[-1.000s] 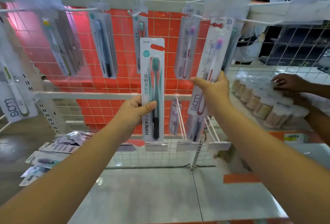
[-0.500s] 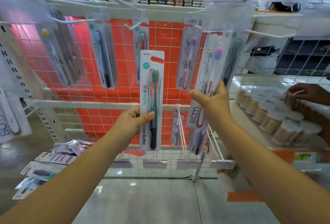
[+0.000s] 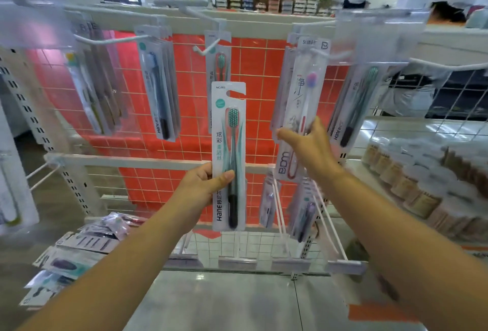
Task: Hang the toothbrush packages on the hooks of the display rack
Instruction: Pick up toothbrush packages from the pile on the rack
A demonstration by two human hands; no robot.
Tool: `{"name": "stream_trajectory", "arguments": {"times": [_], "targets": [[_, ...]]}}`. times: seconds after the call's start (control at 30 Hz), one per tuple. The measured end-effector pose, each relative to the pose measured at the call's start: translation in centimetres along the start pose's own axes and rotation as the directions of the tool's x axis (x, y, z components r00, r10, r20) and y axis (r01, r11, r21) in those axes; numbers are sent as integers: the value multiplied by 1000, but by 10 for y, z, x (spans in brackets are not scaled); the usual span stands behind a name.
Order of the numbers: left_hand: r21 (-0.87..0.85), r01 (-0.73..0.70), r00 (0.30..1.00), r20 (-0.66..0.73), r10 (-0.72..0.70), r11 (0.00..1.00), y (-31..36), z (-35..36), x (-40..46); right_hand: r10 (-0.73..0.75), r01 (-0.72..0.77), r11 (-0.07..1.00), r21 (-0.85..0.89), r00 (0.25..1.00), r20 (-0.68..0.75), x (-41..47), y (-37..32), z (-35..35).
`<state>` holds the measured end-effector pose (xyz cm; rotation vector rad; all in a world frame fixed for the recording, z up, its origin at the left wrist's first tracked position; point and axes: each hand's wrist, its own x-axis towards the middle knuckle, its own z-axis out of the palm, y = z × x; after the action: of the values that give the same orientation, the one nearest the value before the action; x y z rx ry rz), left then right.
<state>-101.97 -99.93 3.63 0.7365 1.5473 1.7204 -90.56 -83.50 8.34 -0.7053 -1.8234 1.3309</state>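
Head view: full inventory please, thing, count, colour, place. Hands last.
Hane toothbrush package: one, white card, teal-bristled brush, held upright at centre, not on a hook.
BDM toothbrush package: one, white, pink-purple bristles, top at an upper right hook.
Hanging toothbrush packages: several stacks, clear and white, upper hooks; a few on lower hooks.
Display rack: one, white bars and wire grid, red tiled backing.
Empty hook: one, white, upper centre.
Loose packages: a pile, count unclear, lower left shelf.
Cotton swab tubs: many, clear, right shelf.
Left hand: grips the Hane package.
Right hand: holds the BDM package mid-height.
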Motion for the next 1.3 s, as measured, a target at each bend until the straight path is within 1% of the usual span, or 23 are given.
{"name": "stream_trajectory", "arguments": {"times": [0.1, 0.23, 0.33, 0.47, 0.53, 0.57, 0.6, 0.63, 0.67, 0.7, 0.73, 0.8, 0.87, 0.93, 1.0, 1.07, 1.1, 1.17, 1.3], "targets": [[-25, 6, 1000, -14, -6, 1000, 3, 1, 5, 72, -70, 996, -50, 997, 30, 26, -3, 3], [-20, -6, 1000, -12, 6, 1000, 6, 1, 5, 140, -139, 984, -112, 990, 0, 63, 2, 1], [-33, -7, 1000, -18, 7, 999, 8, -1, 3, 172, -171, 974, -149, 985, -13, 73, 8, -1], [-11, -15, 1000, -4, 15, 1000, 8, -4, -9, 162, -163, 984, -79, 987, -15, 64, 10, -1], [3, -19, 1000, 7, 19, 1000, 8, -6, -16, 202, -202, 977, -62, 979, -7, 53, 16, -1], [8, -16, 1000, 15, 16, 1000, 8, -6, -20, 223, -226, 967, -118, 974, -37, 44, 20, -2], [10, -11, 1000, 20, 11, 1000, 8, -6, -25, 218, -237, 945, -226, 970, -106, 35, 27, -2], [7, -9, 1000, 22, 8, 1000, 7, -7, -30, 177, -233, 910, -342, 966, -189, 23, 32, -2], [6, -8, 1000, 23, 7, 1000, 5, -7, -35, 112, -217, 880, -422, 959, -260, 12, 37, -2], [7, -7, 1000, 23, 6, 1000, 4, -7, -40, 48, -185, 870, -457, 955, -294, -2, 39, -1], [10, -6, 1000, 26, 5, 1000, 2, -7, -45, 21, -151, 883, -444, 958, -285, -15, 41, 1], [21, -9, 999, 33, 8, 1000, -1, -8, -54, 61, -109, 944, -311, 985, -159, -42, 40, 5], [40, -6, 999, 34, 4, 999, -5, -9, -61, 132, -124, 982, -143, 990, 48, -71, 32, 14], [42, 4, 1000, 29, -5, 999, -8, -8, -68, 148, -139, 989, -56, 964, 220, -98, 24, 25], [40, 3, 999, 35, -4, 999, -13, -6, -73, 187, -196, 981, -14, 910, 369, -119, 16, 35], [16, 8, 999, 43, -8, 1000, -15, -4, -77, 188, -216, 976, 6, 860, 475, -134, 11, 44], [-3, 13, 999, 45, -13, 1000, -16, -2, -79, 174, -195, 981, -9, 850, 497, -139, 10, 48], [-41, 17, 999, 34, -16, 999, -17, 2, -82, 139, -132, 990, -49, 862, 487, -148, 8, 58], [-45, -3, 1000, 9, 3, 999, -16, 4, -83, 52, -36, 998, -50, 926, 373, -154, 9, 72]]}}
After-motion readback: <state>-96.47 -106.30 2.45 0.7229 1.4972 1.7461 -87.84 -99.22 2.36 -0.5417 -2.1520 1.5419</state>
